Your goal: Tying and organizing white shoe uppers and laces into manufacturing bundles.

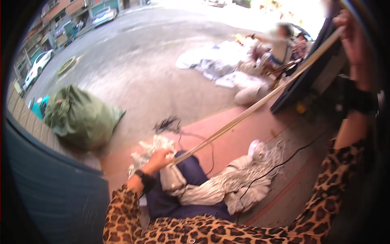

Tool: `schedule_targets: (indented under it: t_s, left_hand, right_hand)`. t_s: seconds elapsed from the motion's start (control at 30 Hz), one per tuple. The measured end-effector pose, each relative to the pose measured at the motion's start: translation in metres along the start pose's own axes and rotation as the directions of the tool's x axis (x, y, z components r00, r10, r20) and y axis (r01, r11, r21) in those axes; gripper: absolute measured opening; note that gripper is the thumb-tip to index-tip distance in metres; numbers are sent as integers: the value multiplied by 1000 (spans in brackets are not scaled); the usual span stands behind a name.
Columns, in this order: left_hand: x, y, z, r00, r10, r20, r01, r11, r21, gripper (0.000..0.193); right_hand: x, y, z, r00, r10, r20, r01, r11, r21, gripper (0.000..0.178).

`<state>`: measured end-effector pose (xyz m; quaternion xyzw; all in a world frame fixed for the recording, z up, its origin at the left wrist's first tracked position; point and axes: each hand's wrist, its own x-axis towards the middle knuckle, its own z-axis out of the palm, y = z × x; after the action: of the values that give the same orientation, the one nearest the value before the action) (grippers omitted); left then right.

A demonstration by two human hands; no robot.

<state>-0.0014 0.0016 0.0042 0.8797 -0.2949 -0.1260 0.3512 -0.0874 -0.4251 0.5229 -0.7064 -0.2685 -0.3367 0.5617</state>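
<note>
A long cream strip [252, 109], cord or narrow band, runs taut on a slant between my hands. My left hand [159, 160], low above my lap, is closed on its lower end. Raised at the far upper right, my right hand [352, 40] grips the other end; that hand is partly dark and blurred. Cream cloth [172, 178] hangs under my left hand over my dark-trousered knees. From there a bundle of cream cords [227, 181] trails across my lap to the floor on the right, its loose ends spread out.
A stuffed green sack [85, 118] stands at left beside a blue-green panel [57, 179]. Thin black cable [280, 164] crosses the bundle. Farther off, a person [280, 51] sits by a pile of white bags [219, 61]. A dark upright panel [313, 73] is near my right arm.
</note>
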Motion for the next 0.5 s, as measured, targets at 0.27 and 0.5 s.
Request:
schedule_targets:
  t_s: [0.27, 0.5]
  left_hand:
    - [23, 84, -22, 897, 13, 442, 80, 979, -190, 30]
    - [23, 97, -27, 894, 43, 446, 149, 911, -386, 36]
  right_hand:
    - [-31, 61, 0, 920, 183, -346, -143, 980, 140, 22]
    - [-33, 58, -6, 922, 192, -336, -142, 976, 168, 22]
